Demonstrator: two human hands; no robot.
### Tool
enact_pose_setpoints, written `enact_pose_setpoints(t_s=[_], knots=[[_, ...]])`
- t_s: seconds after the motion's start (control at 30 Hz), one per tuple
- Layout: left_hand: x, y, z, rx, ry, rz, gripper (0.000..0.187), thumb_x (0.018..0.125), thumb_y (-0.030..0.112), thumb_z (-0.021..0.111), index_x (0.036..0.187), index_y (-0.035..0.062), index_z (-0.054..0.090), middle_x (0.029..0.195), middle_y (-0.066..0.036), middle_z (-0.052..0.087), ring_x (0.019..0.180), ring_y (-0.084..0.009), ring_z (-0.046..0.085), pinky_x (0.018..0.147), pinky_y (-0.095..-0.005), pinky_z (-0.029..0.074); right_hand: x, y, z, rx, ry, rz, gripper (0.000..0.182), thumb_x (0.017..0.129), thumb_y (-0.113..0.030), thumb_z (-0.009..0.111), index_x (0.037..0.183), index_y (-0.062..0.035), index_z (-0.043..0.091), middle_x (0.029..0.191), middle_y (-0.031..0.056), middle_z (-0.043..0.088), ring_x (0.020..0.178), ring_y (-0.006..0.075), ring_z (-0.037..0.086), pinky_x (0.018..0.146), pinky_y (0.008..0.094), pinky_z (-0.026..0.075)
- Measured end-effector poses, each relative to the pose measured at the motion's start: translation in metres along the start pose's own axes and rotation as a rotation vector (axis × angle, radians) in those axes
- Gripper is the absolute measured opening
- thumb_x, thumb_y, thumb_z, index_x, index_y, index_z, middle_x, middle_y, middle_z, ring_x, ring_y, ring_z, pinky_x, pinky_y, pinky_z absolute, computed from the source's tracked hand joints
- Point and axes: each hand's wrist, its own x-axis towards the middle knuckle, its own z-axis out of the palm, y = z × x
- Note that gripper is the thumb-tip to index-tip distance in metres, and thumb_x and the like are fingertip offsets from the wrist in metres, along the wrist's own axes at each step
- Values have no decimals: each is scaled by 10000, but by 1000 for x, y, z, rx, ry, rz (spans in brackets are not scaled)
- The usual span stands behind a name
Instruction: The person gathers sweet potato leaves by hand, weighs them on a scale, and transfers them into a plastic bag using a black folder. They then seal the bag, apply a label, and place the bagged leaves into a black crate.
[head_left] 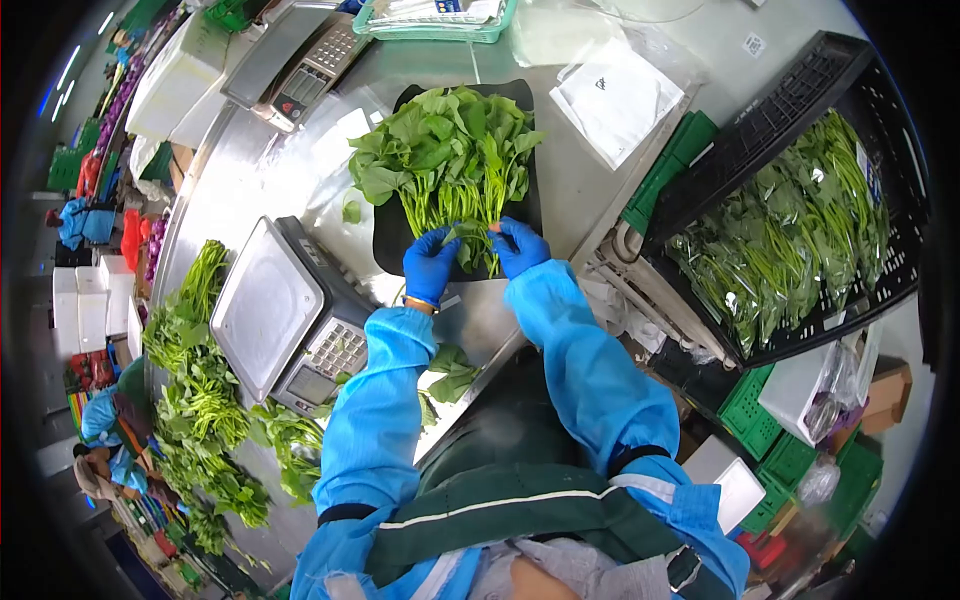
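A large bunch of leafy greens (445,145) lies on a black board (388,245), its leaves away from me and its stems toward me. Blue gloves cover both hands. My left hand (428,266) pinches at the near end of the stems, where a small leafy sprig (466,240) shows between the hands. On the other side of that sprig, my right hand (520,248) has its fingertips closed at the stem ends. The exact stems under the fingertips are partly hidden.
A digital scale (268,305) stands left of the board, with loose greens (205,400) beyond it. Another scale (310,70) sits at the back. At right, a black crate (800,95) holds bagged greens (790,220). White plastic bags (618,100) lie at back right.
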Motion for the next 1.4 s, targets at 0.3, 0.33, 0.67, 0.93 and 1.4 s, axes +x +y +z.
enact_pose_setpoints(t_s=[0.3, 0.33, 0.67, 0.93, 1.4], knots=[[-62, -9, 4, -136, 235, -118, 160, 783, 64, 643, 922, 0, 594, 774, -19, 606, 634, -65, 524, 573, -205, 436, 58, -16, 7, -346, -314, 236, 288, 741, -186, 693, 985, -54, 616, 760, 69, 643, 688, 130, 598, 662, 276, 491], [-66, -8, 6, -173, 268, -135, 164, 789, 58, 635, 936, 1, 590, 781, -21, 608, 636, -65, 526, 579, -202, 437, 60, -14, 7, -346, -329, 237, 288, 741, -186, 693, 985, -54, 616, 760, 69, 643, 688, 130, 598, 662, 276, 491], [-29, 24, 47, -606, 6, -151, 232, 861, 130, 547, 1047, -10, 537, 942, -80, 613, 768, -134, 586, 685, -249, 474, 75, 15, 4, 79, -431, 411, 252, 700, -204, 715, 888, -98, 585, 707, 67, 619, 648, 165, 594, 623, 310, 484], [-113, -3, -3, -186, -309, -600, 292, 826, 119, 596, 1077, -20, 546, 886, -66, 613, 685, -128, 584, 633, -248, 481, 75, -20, 6, -510, -377, 368, 273, 684, -245, 699, 900, -129, 579, 779, 99, 640, 710, 241, 617, 666, 348, 482], [-120, 98, -78, 678, -55, -113, 253, 718, 218, 692, 927, 78, 662, 704, -91, 620, 562, -141, 572, 519, -264, 442, 73, 27, 9, -220, -238, 281, 188, 699, -134, 721, 839, -97, 602, 630, 4, 554, 567, 86, 480, 544, 261, 432]])
